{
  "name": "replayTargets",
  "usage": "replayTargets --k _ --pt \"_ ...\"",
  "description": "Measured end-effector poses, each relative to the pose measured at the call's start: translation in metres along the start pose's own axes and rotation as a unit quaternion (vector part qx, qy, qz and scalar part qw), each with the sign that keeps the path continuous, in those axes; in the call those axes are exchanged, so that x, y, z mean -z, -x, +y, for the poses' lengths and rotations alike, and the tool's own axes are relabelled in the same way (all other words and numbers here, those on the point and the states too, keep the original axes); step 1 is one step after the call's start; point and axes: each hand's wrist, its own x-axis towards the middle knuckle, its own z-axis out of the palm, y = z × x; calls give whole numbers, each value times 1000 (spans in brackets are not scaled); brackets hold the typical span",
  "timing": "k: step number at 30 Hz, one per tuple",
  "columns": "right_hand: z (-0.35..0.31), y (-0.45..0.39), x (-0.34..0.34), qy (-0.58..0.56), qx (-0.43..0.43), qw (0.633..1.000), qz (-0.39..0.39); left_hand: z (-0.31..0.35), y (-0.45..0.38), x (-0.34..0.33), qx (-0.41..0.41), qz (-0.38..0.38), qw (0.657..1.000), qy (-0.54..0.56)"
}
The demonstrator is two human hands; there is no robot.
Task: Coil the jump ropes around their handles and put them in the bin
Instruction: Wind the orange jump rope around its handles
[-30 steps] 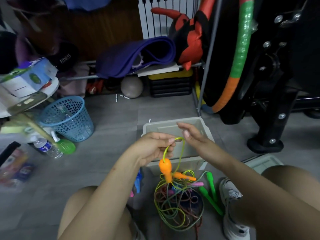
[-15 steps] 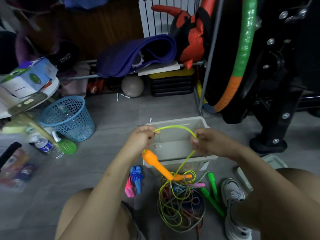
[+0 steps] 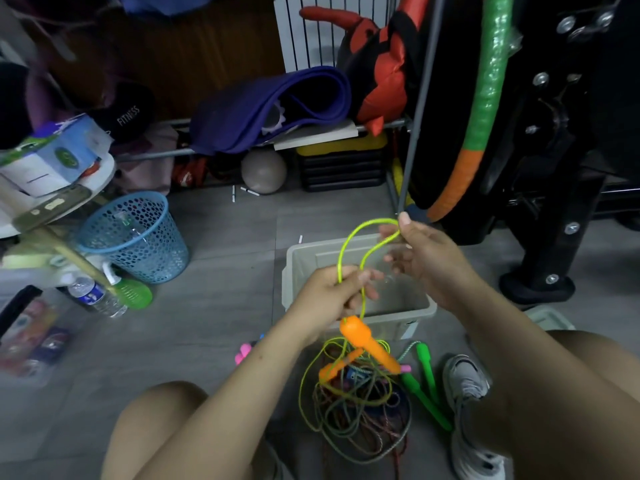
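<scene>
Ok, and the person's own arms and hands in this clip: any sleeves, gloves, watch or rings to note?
Both forearms are bare up to the frame edge, with no sleeves in view. The left hand and right hand wear no gloves, and no watch, bracelet or ring shows. Fingernails look short and unpainted. No markings are visible.

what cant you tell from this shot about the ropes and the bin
Head view only:
- How many ropes lie in the rope pile: the cords overlap in a tangle.
- The pink handles: mostly hidden behind the left forearm.
- Where the yellow-green cord runs inside the left hand: curled fingers cover it.
- The bin floor: partly blocked by both hands; the right hand pinches the loop's top.
</scene>
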Motion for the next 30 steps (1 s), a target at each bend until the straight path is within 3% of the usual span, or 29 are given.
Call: replayTargets --k 2,4,8,12,15,17,19,21,25,30 --pt "11 1 -5 78 -93 992 -40 4 -2 8 -7 28 990 141" --pt "28 10 -10 157 -146 966 -144 9 -3 16 -2 53 967 248" --pt "36 20 -5 268 -119 924 -247 16 -5 36 -6 95 950 297" --pt "23 18 13 336 -104 880 -319 17 -1 55 -27 129 972 193" --pt "20 12 30 410 -150 834 -338 8 -3 62 -29 239 970 11" --pt "18 11 35 385 -146 865 -287 5 -6 64 -36 273 954 -120" --pt "14 11 33 266 -76 935 -221 4 -4 58 -24 195 961 -194" --pt "9 10 29 124 4 976 -181 0 -5 50 22 87 981 -171" --pt "4 7 18 -17 65 983 -170 -11 -5 15 49 -20 985 -167" --pt "5 7 11 -56 91 983 -148 -16 -6 -9 -9 20 990 -140"
